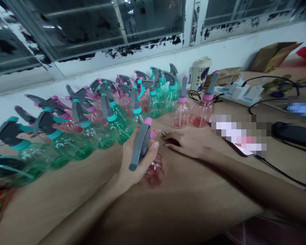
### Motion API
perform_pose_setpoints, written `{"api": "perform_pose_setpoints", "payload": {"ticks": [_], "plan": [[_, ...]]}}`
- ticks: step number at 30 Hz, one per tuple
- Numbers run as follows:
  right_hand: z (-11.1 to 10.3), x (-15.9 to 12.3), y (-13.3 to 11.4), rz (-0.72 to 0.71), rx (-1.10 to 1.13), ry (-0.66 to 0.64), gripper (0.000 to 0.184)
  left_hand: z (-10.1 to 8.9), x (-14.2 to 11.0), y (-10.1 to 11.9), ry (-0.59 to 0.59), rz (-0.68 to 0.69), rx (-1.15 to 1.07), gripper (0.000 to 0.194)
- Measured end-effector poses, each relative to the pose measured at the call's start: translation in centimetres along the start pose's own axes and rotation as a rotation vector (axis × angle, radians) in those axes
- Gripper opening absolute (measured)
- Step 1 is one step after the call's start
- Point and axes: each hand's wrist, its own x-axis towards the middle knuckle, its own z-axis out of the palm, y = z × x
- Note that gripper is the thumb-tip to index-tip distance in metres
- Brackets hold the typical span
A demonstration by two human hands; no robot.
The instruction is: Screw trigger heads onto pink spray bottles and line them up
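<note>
My left hand (140,163) is wrapped around the neck of a pink spray bottle (155,172) with a grey and pink trigger head. The bottle is clear pink plastic, and my fingers hide part of it. To its right, my right hand (185,143) lies low over the table with its fingers stretched out and holds nothing. Just behind that hand stand two more spray bottles, a pink one (181,114) and a wider pink one (201,110). Several green spray bottles, such as this one (121,127) left of my hands, have grey and teal heads.
Rows of green and pink spray bottles fill the table's left and back. A paper coffee cup (201,73) stands by the wall. At right are a power strip (241,95) with chargers, cables, a lit phone (238,136) and a black case (294,134). A brown box (271,56) sits behind.
</note>
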Motion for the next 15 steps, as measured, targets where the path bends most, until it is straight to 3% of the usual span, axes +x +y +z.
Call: {"api": "perform_pose_setpoints", "payload": {"ticks": [6, 15], "plan": [[-0.12, -0.01, -0.20, 0.012, -0.014, -0.001, 0.029, 0.07, -0.23, -0.04, -0.030, -0.026, -0.021, 0.028], [-0.28, -0.10, -0.60, 0.033, 0.003, 0.027, 0.030, 0.01, -0.35, -0.32, -0.026, 0.030, -0.036, 0.028]]}}
